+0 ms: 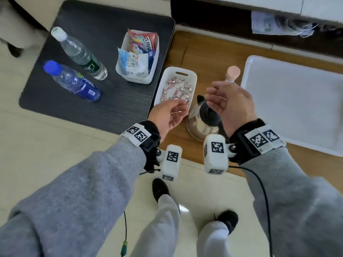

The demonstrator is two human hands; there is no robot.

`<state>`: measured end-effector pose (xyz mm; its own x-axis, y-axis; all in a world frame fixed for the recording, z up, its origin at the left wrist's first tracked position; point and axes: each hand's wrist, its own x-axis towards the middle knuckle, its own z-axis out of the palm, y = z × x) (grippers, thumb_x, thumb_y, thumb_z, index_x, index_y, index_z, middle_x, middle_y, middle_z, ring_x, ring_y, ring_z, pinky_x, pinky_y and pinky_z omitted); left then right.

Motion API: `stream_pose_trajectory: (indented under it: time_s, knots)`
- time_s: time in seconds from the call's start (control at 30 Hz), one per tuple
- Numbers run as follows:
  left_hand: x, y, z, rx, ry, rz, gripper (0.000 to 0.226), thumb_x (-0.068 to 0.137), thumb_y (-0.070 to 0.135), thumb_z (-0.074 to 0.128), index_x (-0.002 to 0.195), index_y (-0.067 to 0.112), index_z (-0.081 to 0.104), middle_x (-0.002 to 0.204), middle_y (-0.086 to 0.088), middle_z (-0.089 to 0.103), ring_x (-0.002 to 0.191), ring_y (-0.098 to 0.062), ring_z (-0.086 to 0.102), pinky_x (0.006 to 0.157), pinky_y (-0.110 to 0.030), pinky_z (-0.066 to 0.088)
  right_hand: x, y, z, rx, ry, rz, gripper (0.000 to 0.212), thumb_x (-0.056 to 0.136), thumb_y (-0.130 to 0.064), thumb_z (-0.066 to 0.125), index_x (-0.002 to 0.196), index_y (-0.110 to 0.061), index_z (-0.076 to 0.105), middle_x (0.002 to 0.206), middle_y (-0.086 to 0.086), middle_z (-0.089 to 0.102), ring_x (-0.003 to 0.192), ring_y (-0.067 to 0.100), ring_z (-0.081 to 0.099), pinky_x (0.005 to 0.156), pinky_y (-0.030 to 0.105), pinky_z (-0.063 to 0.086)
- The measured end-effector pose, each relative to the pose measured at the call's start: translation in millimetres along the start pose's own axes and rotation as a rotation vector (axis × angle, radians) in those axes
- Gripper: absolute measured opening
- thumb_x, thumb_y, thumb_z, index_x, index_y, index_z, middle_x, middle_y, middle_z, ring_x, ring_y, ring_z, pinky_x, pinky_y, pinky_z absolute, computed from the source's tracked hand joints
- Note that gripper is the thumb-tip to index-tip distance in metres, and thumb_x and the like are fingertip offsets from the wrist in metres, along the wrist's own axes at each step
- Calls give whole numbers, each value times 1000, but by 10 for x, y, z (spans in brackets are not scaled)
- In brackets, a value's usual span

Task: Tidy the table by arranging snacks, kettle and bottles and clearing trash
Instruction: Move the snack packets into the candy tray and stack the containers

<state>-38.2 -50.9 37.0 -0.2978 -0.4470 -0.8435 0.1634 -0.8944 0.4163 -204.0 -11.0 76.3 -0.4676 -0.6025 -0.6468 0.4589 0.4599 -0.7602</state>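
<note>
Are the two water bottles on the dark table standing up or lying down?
Standing. The white-capped bottle and blue-capped bottle both rest on their bases, caps up.

Two clear plastic water bottles stand on the dark table: one with a white cap and green label (79, 52), one with a blue cap and blue label (74, 82). One white plastic basket (146, 78) holds snack packets; how many cannot be told, as they overlap. One shallow white tray with a handle slot (192, 78) carries many small pink-and-white wrapped candies (176, 89), too small and clustered to count. One steel kettle with a black lid (202, 121) is partly hidden. One large flat white tray (293, 101) lies on the wooden surface. One pale pink rounded knob on a white stem (233, 72) shows beyond the hands. Two hands appear, the left hand (168, 115) and the right hand (232, 102).
</note>
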Motion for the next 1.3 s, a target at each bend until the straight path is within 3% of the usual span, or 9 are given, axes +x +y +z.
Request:
stream_pose_trajectory:
  time_s: [0.4,0.7,0.77,0.83,1.1,1.2,1.3]
  knots:
    - [200,202,237,7,75,119,23,98,18,54,115,9,67,95,-2,71,82,-10,68,72,-21,54,127,85,-109,10,34,94,17,98,-9,56,103,-3,71,89,12,73,73,19,71,71,29,59]
    - [373,105,361,169,209,149,20,96,17,55,114,13,61,104,3,62,100,-10,60,86,-23,51,224,424,-236,54,125,227,7,97,-10,63,93,-10,69,91,8,72,80,21,72,74,29,60]
    - [407,177,439,229,233,176,10,97,16,51,94,18,61,92,4,57,87,-8,56,85,-25,47,287,411,-244,31,129,217,7,97,-11,62,101,-11,69,94,7,70,85,22,72,79,31,61]
    - [435,227,512,308,201,201,19,96,14,49,80,23,55,81,7,50,73,-4,48,74,-22,42,350,375,-254,3,153,203,7,98,-13,62,100,-14,68,91,3,69,88,21,72,86,34,61]
    - [488,271,517,353,110,222,21,95,10,48,83,28,50,87,9,50,76,-3,47,74,-20,39,429,336,-167,5,85,225,11,96,-8,63,94,-19,60,100,6,68,105,29,74,97,41,60]
    - [464,319,462,375,61,189,21,94,7,48,78,19,52,75,3,49,61,-6,45,71,-23,38,420,368,-83,-24,40,187,11,91,-2,68,96,-12,65,103,14,72,108,34,73,99,43,59]
    - [416,391,375,407,52,223,28,95,-2,45,112,10,63,101,-4,66,85,-9,62,78,-19,47,376,371,22,-145,10,143,27,82,-5,78,108,-8,73,106,23,76,97,32,74,98,48,59]
